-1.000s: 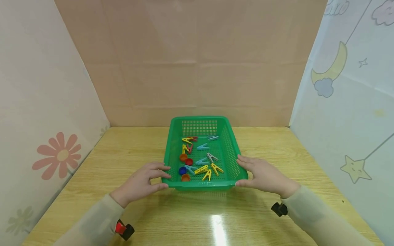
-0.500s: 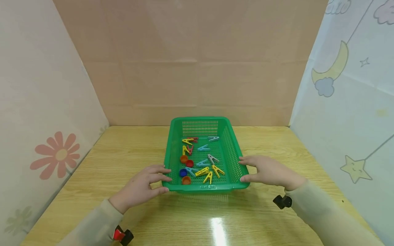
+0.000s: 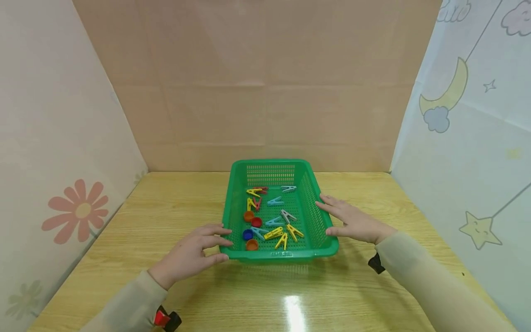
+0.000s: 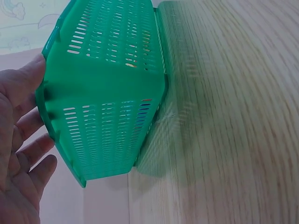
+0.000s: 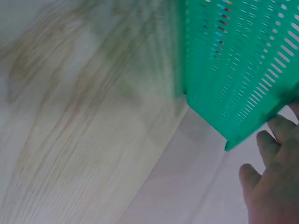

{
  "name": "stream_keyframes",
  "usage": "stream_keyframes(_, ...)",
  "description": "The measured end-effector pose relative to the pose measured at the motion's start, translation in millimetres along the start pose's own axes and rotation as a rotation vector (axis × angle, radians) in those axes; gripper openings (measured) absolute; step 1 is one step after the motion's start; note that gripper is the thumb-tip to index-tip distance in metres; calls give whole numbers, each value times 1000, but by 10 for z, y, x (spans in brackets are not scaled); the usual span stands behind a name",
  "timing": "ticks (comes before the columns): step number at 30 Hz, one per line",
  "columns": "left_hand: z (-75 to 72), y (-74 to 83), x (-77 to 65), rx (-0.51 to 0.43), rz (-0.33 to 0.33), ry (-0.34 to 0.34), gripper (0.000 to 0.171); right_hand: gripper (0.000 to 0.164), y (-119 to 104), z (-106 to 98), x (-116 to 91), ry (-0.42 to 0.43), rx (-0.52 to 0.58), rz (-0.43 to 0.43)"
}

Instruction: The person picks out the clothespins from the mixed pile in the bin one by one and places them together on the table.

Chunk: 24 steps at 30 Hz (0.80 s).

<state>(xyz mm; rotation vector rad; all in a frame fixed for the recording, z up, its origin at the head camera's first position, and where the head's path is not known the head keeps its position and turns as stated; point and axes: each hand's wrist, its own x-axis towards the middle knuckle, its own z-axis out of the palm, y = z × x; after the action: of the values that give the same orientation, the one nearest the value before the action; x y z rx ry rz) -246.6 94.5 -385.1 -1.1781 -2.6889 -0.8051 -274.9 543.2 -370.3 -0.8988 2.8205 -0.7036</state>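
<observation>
A green plastic basket [image 3: 282, 254] with slotted sides stands on the wooden table. Inside lie several plastic clothespins in yellow [image 3: 273, 233], red, blue and grey. Bottle caps in orange [image 3: 251, 245], red [image 3: 256, 222] and blue [image 3: 247, 234] lie along its left side. My left hand [image 3: 192, 251] holds the near left corner, fingers over the rim and thumb at the front edge; the left wrist view shows the thumb on the rim [image 4: 43, 100]. On the right side, my right hand [image 3: 356, 222] rests spread fingers at the rim, with its thumb near the front corner.
The wooden table [image 3: 174, 198] reaches back to a brown paper-like wall [image 3: 265, 92]. Pale walls with painted shapes flank it, a flower [image 3: 83, 210] on the left and a moon on the right. Black devices sit at both wrists.
The basket has shifted slightly toward me. My right hand's fingers have spread and moved farther back along the right rim. The left hand stays at its corner.
</observation>
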Motion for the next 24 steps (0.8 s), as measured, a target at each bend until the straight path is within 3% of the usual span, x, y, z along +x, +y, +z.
stream_keyframes(10,9,13,1,-17,-31,-8,30,83,68,52,-30,20,-172,-135)
stream_keyframes(16,12,15,-12,-3,-32,-11,30,88,74,38,-51,27,-220,-203)
stream_keyframes(24,0,5,-9,-15,-16,-25,34,87,91,51,-18,54,-245,-234)
